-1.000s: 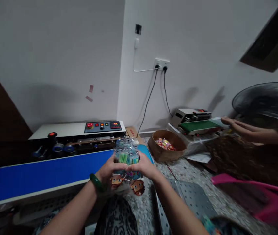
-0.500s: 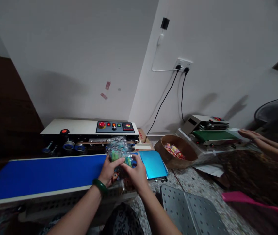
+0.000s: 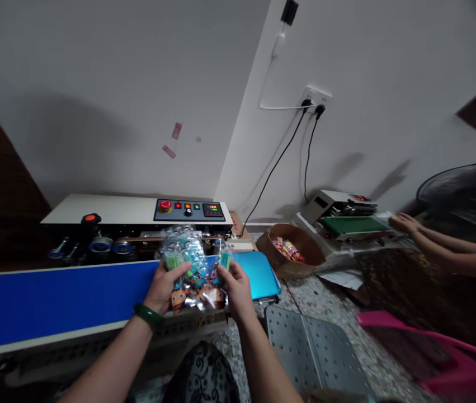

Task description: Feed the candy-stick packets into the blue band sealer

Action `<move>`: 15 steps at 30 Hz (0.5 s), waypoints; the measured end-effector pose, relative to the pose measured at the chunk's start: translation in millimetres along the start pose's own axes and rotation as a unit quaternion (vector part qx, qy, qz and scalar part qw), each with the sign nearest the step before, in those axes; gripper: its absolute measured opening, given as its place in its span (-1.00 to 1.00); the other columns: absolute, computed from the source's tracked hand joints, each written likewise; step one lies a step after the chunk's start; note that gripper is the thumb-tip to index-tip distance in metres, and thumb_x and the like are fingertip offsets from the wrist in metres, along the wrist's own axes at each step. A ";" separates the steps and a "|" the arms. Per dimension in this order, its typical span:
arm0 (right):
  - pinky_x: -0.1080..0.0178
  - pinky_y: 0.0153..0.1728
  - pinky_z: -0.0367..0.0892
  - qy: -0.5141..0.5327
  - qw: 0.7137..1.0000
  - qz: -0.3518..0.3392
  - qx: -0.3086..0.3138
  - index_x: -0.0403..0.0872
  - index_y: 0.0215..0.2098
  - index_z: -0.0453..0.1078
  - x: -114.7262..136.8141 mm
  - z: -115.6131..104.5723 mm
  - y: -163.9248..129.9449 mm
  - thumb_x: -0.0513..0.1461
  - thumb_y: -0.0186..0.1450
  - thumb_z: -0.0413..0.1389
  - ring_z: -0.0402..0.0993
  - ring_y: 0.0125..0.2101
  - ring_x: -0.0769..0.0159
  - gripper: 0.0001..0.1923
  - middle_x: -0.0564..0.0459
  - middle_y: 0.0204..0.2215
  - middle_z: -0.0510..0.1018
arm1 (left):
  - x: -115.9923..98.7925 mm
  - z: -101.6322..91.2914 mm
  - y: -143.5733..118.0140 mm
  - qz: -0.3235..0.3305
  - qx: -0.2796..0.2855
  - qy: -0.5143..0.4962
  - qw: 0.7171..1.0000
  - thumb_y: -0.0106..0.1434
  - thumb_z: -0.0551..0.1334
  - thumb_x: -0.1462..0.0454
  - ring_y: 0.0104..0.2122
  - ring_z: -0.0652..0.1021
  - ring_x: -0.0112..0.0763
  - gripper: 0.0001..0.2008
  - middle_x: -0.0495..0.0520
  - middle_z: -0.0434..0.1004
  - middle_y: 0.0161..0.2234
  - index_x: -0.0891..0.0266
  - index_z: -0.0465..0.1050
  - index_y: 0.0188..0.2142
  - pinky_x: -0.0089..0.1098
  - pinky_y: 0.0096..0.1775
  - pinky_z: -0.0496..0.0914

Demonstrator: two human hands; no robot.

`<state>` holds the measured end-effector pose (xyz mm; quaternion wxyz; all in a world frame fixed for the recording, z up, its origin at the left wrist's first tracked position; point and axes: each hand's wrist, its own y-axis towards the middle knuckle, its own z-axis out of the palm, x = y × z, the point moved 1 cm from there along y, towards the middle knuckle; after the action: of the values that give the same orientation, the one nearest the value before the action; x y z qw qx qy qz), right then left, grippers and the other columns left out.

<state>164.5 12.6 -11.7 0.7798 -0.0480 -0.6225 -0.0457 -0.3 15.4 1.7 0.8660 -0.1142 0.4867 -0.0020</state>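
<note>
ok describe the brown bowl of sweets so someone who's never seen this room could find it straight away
Start at the long blue conveyor belt of the sealing machine along the left wall and follow it right to the corner under the wall socket. There, on the speckled floor, sits the brown bowl, between the belt's light blue end plate and a smaller green-belted machine. It is the only round container, holding bright red and yellow wrapped sweets.

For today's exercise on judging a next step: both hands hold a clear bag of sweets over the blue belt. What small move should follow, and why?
Probably lower the bag flat onto the blue belt: the left hand and right hand hold it just above the belt, in front of the machine.
</note>
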 end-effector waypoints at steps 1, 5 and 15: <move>0.35 -0.41 0.31 0.008 1.000 0.009 -0.019 -0.10 -0.31 0.34 -2.0 -7.3 4.1 -0.12 0.02 0.19 0.41 -0.45 0.37 -0.69 0.09 -0.43 0.50 | -2.3 -3.3 1.8 0.004 -0.009 0.007 1.000 -0.19 0.38 0.28 -0.43 0.54 -0.27 -0.50 0.08 0.55 -0.37 0.29 0.39 -0.18 -0.29 -0.36 0.44; 0.35 -0.56 0.29 -0.022 0.994 0.066 -0.089 -0.08 -0.32 0.26 -10.9 -41.8 26.7 -0.16 -0.09 0.22 0.39 -0.58 0.37 -0.61 0.15 -0.57 0.46 | -15.6 -16.7 6.1 0.006 -0.023 0.015 1.000 -0.20 0.39 0.29 -0.45 0.54 -0.31 -0.51 0.02 0.56 -0.41 0.27 0.42 -0.20 -0.35 -0.39 0.44; 0.33 -0.70 0.20 -0.131 0.980 0.146 -0.040 -0.13 -0.62 0.28 -13.3 -46.4 72.5 -0.21 -0.12 0.18 0.28 -0.73 0.38 -0.82 0.10 -0.74 0.37 | -29.2 -32.0 5.3 -0.014 -0.008 -0.003 1.000 -0.15 0.36 0.33 -0.44 0.55 -0.27 -0.61 0.03 0.56 -0.41 0.28 0.43 -0.25 -0.32 -0.38 0.46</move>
<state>215.9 78.5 -36.2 0.6874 -0.1753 -0.7030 0.0505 -43.2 17.6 9.2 0.8665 -0.1277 0.4824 -0.0103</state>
